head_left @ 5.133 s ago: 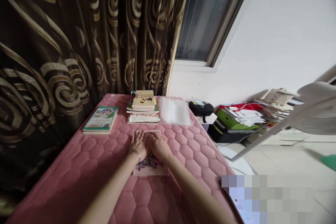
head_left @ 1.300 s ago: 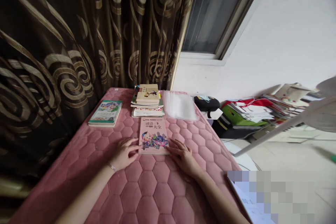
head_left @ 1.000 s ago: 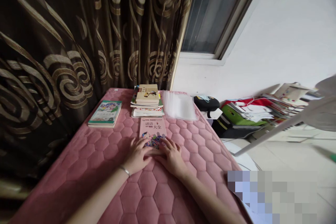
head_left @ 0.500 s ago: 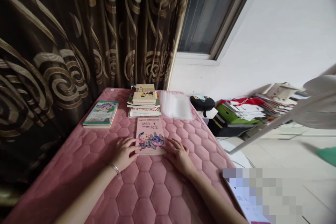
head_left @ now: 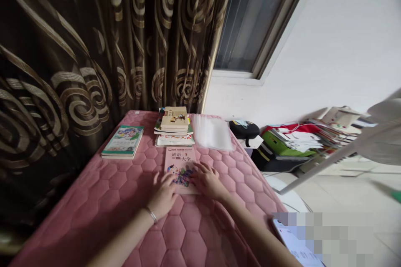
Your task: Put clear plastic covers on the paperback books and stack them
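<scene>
A pink book (head_left: 180, 155) with a cartoon cover lies flat on the pink quilted mattress (head_left: 183, 229). My left hand (head_left: 163, 195) rests at its lower left edge, fingers apart and fingertips on the cover. On the other side my right hand (head_left: 209, 181) lies over the right edge, fingers spread across the picture. Neither hand grips the book. Just behind it stands a stack of books (head_left: 174, 119) with a cream-coloured one on top. Off to the left are green-covered books (head_left: 123, 140), one on another.
Clear plastic sleeves (head_left: 212, 132) lie right of the stack. A phone (head_left: 296, 238) sits by the mattress's right edge, partly pixelated. A white fan (head_left: 332, 150) stands beyond, near a black case (head_left: 243, 128) and piled papers (head_left: 296, 138). A patterned curtain (head_left: 140, 41) hangs behind.
My right hand has slid further onto the cover, and my left fingers have shifted slightly right over it. The whole view has tilted a little, moving everything lower. The book stays flat.
</scene>
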A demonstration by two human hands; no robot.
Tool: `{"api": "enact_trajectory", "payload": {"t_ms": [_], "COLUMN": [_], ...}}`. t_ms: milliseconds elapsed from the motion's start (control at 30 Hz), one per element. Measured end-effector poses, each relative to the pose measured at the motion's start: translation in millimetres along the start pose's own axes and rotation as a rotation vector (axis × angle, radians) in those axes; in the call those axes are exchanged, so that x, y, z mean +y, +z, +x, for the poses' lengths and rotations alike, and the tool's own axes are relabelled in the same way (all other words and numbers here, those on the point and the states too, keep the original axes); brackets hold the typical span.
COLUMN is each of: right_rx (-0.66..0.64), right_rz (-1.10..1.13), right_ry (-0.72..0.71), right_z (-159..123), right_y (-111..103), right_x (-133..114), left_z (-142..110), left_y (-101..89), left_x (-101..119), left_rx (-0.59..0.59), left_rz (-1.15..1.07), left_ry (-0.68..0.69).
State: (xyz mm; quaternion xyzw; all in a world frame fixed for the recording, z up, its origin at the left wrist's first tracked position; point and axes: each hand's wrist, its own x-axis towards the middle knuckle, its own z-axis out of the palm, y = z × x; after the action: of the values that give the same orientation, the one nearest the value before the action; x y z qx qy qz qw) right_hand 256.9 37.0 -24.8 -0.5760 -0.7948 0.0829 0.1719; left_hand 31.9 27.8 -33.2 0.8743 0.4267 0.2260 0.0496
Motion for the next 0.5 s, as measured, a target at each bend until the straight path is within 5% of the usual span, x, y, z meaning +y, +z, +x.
{"api": "enact_trajectory", "payload": {"t_ms": [133, 267, 500], "right_rx": [-0.025, -0.019, -0.038], "right_rz": [-0.113, -0.176, -0.191], "right_ry": [0.004, 0.105, 0.173], "right_z": [66.2, 115.3, 134.9], "right_y": [7.4, 12.7, 14.8], "right_x": [-3.1, 2.4, 7.8], "left_z": [13.0, 13.3, -0.1], "left_y": [16.4, 24.3, 9.1], "left_x": [28.6, 32.2, 14.0], "left_rx": [0.001, 0.035, 0.003], "left_rz": [0.003, 0.007, 0.017], "left_ry": [0.002, -0.033, -0.058]}}
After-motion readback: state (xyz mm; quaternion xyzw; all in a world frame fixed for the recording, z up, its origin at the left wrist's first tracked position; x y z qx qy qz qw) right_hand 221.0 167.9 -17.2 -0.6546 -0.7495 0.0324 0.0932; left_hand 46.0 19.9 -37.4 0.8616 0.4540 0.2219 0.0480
